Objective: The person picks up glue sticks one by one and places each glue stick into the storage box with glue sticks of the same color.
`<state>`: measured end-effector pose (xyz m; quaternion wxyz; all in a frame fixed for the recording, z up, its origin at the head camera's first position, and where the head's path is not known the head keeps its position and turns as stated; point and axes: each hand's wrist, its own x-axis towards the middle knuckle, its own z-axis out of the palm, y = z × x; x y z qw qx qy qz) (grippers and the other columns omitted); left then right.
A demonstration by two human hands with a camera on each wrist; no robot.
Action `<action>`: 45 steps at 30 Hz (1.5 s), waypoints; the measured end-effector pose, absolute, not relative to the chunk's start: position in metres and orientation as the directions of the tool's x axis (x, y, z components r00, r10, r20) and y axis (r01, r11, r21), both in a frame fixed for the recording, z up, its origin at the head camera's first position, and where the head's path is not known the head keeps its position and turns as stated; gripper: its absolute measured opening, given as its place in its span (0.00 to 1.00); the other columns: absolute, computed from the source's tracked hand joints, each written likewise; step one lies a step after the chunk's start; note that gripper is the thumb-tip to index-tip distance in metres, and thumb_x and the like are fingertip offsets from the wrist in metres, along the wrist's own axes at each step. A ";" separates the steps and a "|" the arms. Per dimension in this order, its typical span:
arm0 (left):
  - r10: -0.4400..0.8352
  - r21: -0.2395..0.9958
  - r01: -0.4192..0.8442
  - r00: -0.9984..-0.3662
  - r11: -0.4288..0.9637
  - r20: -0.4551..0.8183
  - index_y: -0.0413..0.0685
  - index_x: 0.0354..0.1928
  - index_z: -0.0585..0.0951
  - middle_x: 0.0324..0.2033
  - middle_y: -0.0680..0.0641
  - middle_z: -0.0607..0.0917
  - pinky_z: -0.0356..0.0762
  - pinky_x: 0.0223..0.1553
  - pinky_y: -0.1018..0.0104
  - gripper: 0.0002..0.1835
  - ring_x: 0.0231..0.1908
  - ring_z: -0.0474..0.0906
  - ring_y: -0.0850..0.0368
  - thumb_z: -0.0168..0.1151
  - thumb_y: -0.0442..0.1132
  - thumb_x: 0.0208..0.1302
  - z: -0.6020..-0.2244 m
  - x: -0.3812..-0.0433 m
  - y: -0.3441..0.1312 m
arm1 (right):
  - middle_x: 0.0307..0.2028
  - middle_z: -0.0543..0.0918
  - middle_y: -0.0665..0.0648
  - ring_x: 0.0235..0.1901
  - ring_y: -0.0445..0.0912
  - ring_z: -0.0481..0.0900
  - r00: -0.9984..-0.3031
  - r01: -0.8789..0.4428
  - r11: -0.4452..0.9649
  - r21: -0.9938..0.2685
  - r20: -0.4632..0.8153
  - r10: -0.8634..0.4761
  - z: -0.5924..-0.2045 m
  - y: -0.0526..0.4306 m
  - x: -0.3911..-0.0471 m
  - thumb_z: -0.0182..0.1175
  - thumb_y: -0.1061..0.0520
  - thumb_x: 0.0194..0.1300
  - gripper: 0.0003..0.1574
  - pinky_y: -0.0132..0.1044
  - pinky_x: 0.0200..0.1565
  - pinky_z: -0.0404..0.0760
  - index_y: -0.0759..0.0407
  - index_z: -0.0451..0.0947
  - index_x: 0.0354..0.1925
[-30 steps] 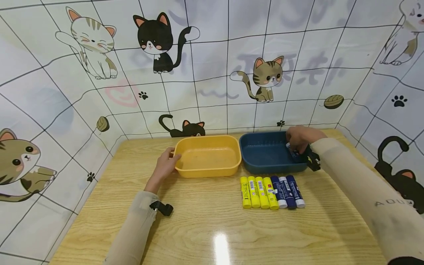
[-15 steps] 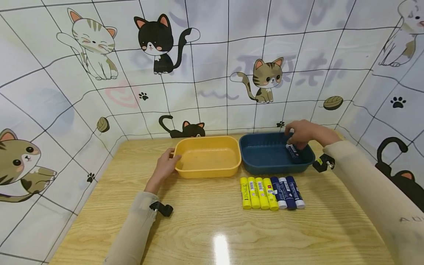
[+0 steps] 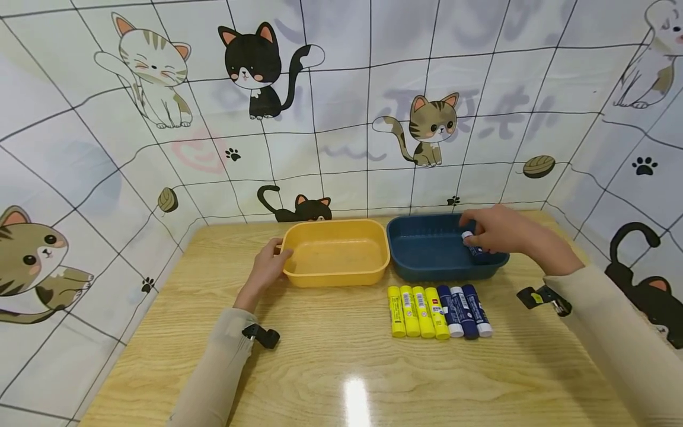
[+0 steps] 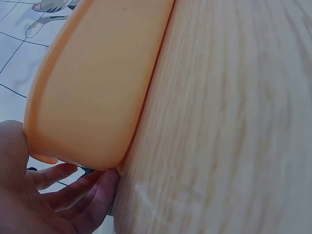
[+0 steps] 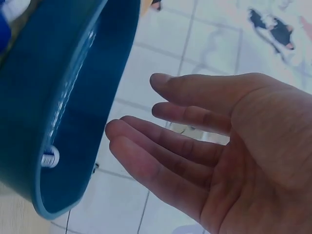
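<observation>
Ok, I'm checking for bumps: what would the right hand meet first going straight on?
Likely the blue tray, which the right hand points its fingers toward, though depth leaves unclear whether rim or inside comes first.

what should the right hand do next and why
Probably reach for the rightmost dark blue tube in the row on the table: the right hand looks open and empty at the blue bin, and a similar tube is already inside it.
</observation>
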<state>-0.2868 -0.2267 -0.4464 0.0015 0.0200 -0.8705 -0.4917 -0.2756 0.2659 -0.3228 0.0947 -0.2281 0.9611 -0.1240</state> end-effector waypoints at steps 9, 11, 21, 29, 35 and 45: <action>-0.041 0.860 -0.037 -0.999 0.510 -0.019 0.43 0.72 0.70 0.57 0.32 0.79 0.88 0.35 0.61 0.26 0.49 0.83 0.40 0.53 0.44 0.77 -0.447 -0.288 -0.227 | 0.28 0.83 0.46 0.24 0.39 0.78 -0.860 -0.454 0.825 -0.335 -0.075 -0.504 -0.329 0.257 -0.234 0.66 0.54 0.70 0.22 0.35 0.29 0.77 0.63 0.78 0.58; -0.039 0.862 -0.036 -0.999 0.506 -0.019 0.43 0.72 0.70 0.57 0.32 0.79 0.88 0.36 0.61 0.26 0.49 0.83 0.40 0.53 0.44 0.77 -0.447 -0.288 -0.226 | 0.27 0.82 0.46 0.25 0.40 0.78 -0.858 -0.435 0.818 -0.375 -0.103 -0.503 -0.334 0.257 -0.226 0.65 0.54 0.71 0.22 0.35 0.28 0.78 0.63 0.77 0.58; -0.032 0.857 -0.040 -0.999 0.513 -0.027 0.44 0.71 0.70 0.57 0.32 0.79 0.88 0.37 0.60 0.25 0.49 0.82 0.40 0.53 0.45 0.78 -0.445 -0.287 -0.223 | 0.29 0.84 0.51 0.25 0.44 0.81 -0.823 -0.330 0.814 -0.479 -0.275 -0.496 -0.363 0.265 -0.211 0.65 0.51 0.71 0.27 0.34 0.28 0.82 0.64 0.75 0.62; -0.035 0.858 -0.041 -0.999 0.513 -0.026 0.44 0.71 0.71 0.56 0.32 0.79 0.88 0.35 0.61 0.25 0.49 0.83 0.40 0.53 0.45 0.77 -0.446 -0.288 -0.224 | 0.31 0.82 0.53 0.28 0.47 0.82 -0.804 -0.186 0.839 -0.512 -0.412 -0.429 -0.378 0.269 -0.208 0.67 0.51 0.70 0.34 0.39 0.28 0.85 0.63 0.71 0.67; -0.040 0.856 -0.038 -0.999 0.515 -0.020 0.43 0.70 0.71 0.56 0.32 0.80 0.88 0.36 0.61 0.25 0.49 0.83 0.40 0.53 0.44 0.77 -0.449 -0.288 -0.225 | 0.33 0.81 0.55 0.27 0.47 0.82 -0.794 -0.156 0.835 -0.527 -0.437 -0.423 -0.387 0.272 -0.212 0.69 0.51 0.68 0.36 0.40 0.27 0.86 0.62 0.68 0.67; -0.037 0.860 -0.040 -0.999 0.508 -0.024 0.43 0.72 0.69 0.56 0.32 0.79 0.87 0.32 0.63 0.26 0.47 0.83 0.41 0.53 0.45 0.77 -0.449 -0.288 -0.227 | 0.34 0.83 0.56 0.29 0.47 0.84 -0.784 -0.107 0.823 -0.558 -0.462 -0.415 -0.397 0.277 -0.218 0.71 0.51 0.65 0.44 0.41 0.29 0.87 0.68 0.64 0.70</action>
